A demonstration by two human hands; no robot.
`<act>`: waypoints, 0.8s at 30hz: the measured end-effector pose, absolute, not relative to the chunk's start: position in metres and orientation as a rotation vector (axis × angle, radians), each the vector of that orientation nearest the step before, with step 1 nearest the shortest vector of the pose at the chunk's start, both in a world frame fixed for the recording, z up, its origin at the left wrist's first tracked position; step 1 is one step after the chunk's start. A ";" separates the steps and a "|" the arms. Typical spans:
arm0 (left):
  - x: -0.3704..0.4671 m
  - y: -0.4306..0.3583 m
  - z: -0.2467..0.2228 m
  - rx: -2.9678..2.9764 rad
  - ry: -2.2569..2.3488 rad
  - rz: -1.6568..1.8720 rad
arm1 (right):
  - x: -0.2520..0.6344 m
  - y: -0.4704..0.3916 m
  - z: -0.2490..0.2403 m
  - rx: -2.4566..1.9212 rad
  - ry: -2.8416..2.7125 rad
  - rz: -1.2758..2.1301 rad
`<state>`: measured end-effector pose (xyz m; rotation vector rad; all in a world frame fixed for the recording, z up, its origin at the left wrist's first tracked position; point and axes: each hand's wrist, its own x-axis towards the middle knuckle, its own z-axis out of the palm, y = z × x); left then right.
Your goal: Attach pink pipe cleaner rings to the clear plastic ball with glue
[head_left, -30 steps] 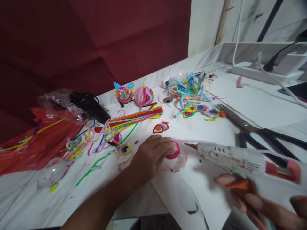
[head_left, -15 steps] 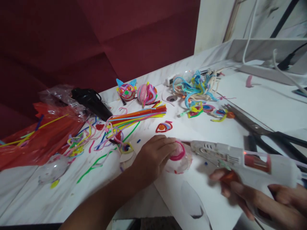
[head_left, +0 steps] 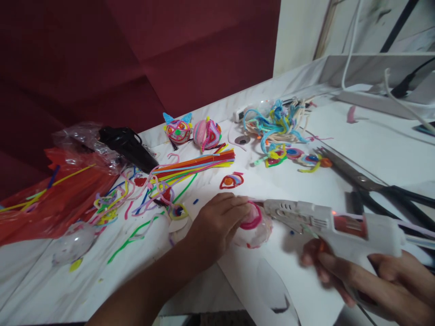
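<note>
A clear plastic ball (head_left: pixel 255 235) with a pink and magenta looped strip (head_left: pixel 252 221) on its upper side rests on white paper. My left hand (head_left: pixel 219 222) grips the ball from the left, fingers bent over its top. In my right hand (head_left: pixel 367 276) is a white glue gun (head_left: pixel 299 213), my fingers wrapped round its handle and trigger. The gun's nozzle points left and meets the top edge of the pink strip, near my left fingertips. Behind the ball lies a red-rimmed eye shape (head_left: pixel 231 181) with an orange centre.
Large black-handled scissors (head_left: pixel 367 183) lie at right. Behind are a bundle of coloured stems (head_left: pixel 200 163), two decorated balls (head_left: pixel 178 130) and tangled blue and cream cords (head_left: pixel 278 124). At left are a red plastic bag (head_left: pixel 61 194), a black object (head_left: pixel 129 145) and another clear ball (head_left: pixel 76 242).
The glue gun in my right hand has moved slightly left, its nozzle now closer against the pink strip. My left hand keeps its hold on the ball.
</note>
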<state>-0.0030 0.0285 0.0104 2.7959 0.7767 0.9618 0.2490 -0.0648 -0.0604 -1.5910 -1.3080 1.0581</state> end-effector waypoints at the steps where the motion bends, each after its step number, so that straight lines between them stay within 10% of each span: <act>1: -0.003 0.028 0.011 2.799 0.776 0.963 | 0.250 -0.065 -0.061 -1.557 -1.328 1.097; 24: -0.004 0.029 0.012 2.821 0.782 0.937 | 0.256 -0.071 -0.062 -1.508 -1.318 1.130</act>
